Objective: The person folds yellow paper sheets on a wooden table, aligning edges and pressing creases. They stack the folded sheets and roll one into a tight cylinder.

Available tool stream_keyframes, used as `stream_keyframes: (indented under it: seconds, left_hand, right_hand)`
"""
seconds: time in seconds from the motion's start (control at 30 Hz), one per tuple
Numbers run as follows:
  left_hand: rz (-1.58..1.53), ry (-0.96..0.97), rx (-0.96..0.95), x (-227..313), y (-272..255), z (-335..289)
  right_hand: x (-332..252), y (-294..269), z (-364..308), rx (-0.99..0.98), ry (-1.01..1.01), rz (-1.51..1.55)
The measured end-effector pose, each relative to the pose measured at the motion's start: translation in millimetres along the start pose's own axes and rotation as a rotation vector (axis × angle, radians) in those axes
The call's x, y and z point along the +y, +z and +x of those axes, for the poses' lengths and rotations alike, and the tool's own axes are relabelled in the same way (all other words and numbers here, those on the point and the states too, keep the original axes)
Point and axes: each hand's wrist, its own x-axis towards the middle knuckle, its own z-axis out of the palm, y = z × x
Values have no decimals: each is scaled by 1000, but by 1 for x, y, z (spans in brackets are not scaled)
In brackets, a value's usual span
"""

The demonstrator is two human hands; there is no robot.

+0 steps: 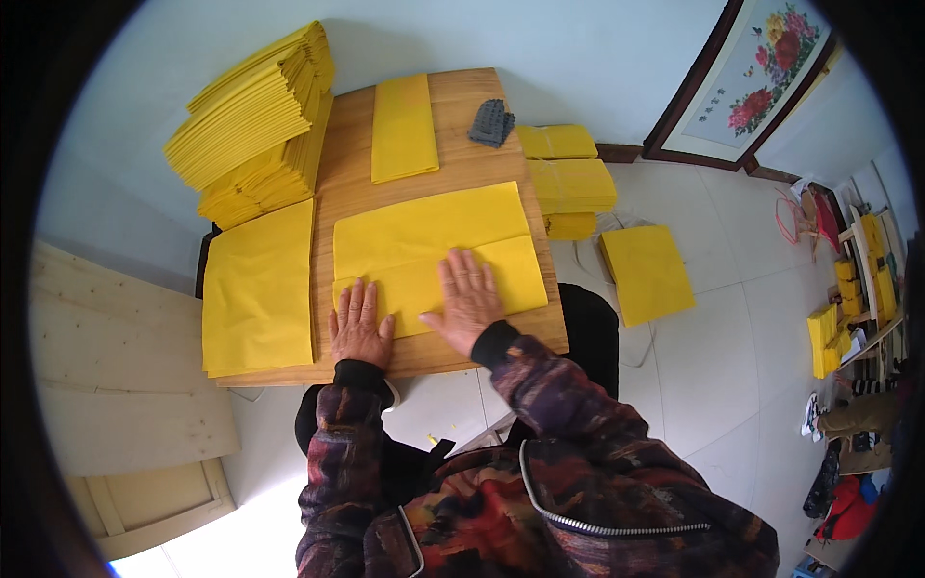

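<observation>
A yellow sheet point(414, 226), felt-like and with a crease running across it, lies flat on the wooden table point(352, 144) in front of me. My left hand point(360, 328) rests with fingers stretched on its near left corner, thumb apart. Farther right, my right hand point(465, 301) presses flat on the sheet just below the crease, fingers spread. Neither hand grips anything. Left of this sheet, a stack of flat yellow sheets point(258, 289) lies at the table's left edge. A folded yellow piece point(405, 130) sits beyond, near the far edge.
A tall pile of folded yellow pieces point(251, 120) stands at the far left. A dark grey knitted item point(491, 123) lies at the far right corner. Yellow bundles point(573, 183) and a yellow stack point(650, 275) are right of the table. A wooden board point(125, 356) leans at left.
</observation>
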Motion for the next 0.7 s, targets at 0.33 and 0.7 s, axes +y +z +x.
stream_keyframes:
  seconds: [0.33,0.7]
  left_hand:
    - [19,-3,15,-2,4,0]
    - [36,-21,19,-3,4,1]
  right_hand:
    - [72,-54,-35,-33,251,-141]
    - [-16,-17,7,-96,-144,-3]
